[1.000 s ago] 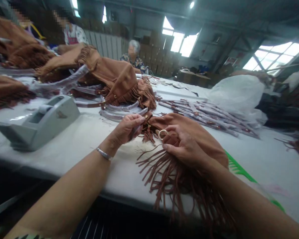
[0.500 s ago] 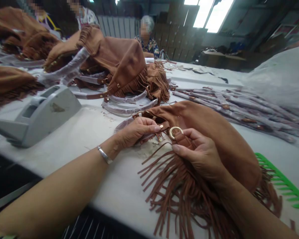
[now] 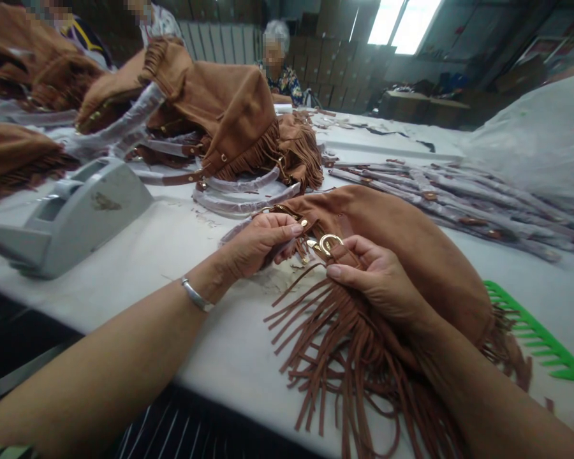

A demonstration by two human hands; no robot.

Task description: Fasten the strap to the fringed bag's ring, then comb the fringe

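A brown fringed handbag (image 3: 402, 248) lies on the table in front of me. My left hand (image 3: 263, 239) is closed in a pinch on a brown leather strap tab (image 3: 310, 223) with a gold stud, beside the bag's opening. My right hand (image 3: 380, 271) grips a leather loop (image 3: 345, 256) that carries a gold ring (image 3: 331, 243). A gold metal clasp piece (image 3: 314, 246) sits against the ring's left side; whether it is hooked through, I cannot tell. Long fringe strands (image 3: 344, 344) hang below my right hand.
A grey tape dispenser (image 3: 100, 197) stands at left. More brown bags (image 3: 224, 108) with wrapped handles are piled behind it. Wrapped straps (image 3: 440, 191) lie at back right, near a large clear plastic bag (image 3: 530, 127). A green comb (image 3: 540, 338) lies at right. A person (image 3: 280, 70) sits across the table.
The gold clasp piece now shows at the ring's left side. My left hand and the studded tab have moved slightly up; the ring, still in my right hand's grip, has shifted slightly left and up.
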